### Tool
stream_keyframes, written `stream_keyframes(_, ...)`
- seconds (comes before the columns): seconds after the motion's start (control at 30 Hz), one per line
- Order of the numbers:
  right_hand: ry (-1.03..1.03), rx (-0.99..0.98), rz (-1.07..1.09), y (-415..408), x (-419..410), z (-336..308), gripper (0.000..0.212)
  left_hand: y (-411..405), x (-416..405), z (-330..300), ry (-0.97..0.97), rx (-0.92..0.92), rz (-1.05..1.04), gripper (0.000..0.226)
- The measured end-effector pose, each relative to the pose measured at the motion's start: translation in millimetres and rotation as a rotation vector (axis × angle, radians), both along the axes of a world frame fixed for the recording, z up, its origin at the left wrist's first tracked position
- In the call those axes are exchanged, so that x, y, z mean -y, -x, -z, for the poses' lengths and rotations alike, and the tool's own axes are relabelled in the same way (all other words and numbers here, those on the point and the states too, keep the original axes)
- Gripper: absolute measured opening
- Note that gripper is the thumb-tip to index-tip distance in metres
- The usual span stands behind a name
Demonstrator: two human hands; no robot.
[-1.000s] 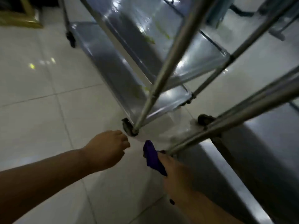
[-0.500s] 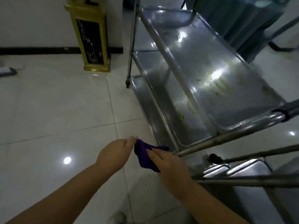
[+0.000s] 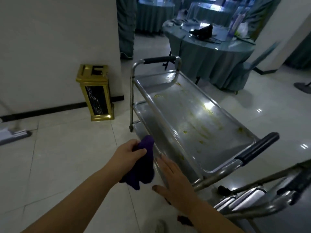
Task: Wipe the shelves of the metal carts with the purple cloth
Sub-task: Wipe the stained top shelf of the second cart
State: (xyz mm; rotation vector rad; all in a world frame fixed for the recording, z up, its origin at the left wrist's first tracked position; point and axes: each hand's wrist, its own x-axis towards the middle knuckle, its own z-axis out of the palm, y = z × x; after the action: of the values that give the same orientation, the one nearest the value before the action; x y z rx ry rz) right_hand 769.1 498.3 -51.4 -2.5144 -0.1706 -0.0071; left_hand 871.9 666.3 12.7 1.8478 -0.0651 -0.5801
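A metal cart [image 3: 170,78] stands ahead of me with black-gripped handles at both ends. Its top shelf [image 3: 198,125] is smeared with yellowish streaks and crumbs, and lower shelves show along its left side. My left hand [image 3: 129,153] grips the purple cloth [image 3: 143,167], which hangs down beside the cart's near left edge. My right hand [image 3: 175,180] is flat with its fingers spread, just below the cart's near left corner, holding nothing. A second metal cart [image 3: 249,197] pokes in at the lower right.
A gold and black bin [image 3: 96,93] stands against the white wall to the left. A flat mop [image 3: 13,133] lies on the tiled floor at far left. Round tables with blue-green cloths [image 3: 210,52] stand behind the cart.
The view rose from the carts' lower frames to the whole cart. The cloth passed from my right hand to my left; my right hand let go and spread open.
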Motion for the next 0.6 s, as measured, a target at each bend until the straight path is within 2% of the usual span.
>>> stream_keyframes(0.07,-0.179,-0.074,0.201,-14,14,-6,0.08,-16,14,-10,-0.039,0.057,0.055,0.003)
stream_keyframes(0.17,-0.59,-0.101,0.411,-49,40,-15,0.072,-46,36,-29,-0.035,0.107,0.135,0.007)
stream_keyframes(0.23,-0.795,-0.168,0.437,-76,63,-20,0.078,-69,53,-44,0.01,0.108,0.196,0.009)
stream_keyframes(0.3,-0.987,-0.233,0.425,-102,85,-26,0.103,-89,72,-57,0.065,0.088,0.268,0.011)
stream_keyframes(0.37,-1.232,-0.248,0.41,-123,108,-26,0.117,-107,94,-64,0.102,0.062,0.33,0.014)
stream_keyframes(0.43,-1.444,-0.268,0.365,-133,126,-30,0.108,-123,117,-63,0.117,0.039,0.365,0.016)
stream_keyframes(0.53,-1.51,-0.337,0.326,-140,141,-37,0.09,-145,151,-52,0.131,-0.006,0.369,0.017)
stream_keyframes(0.6,-1.489,-0.352,0.469,-144,147,-35,0.083,-161,171,-40,0.093,-0.012,0.385,0.016)
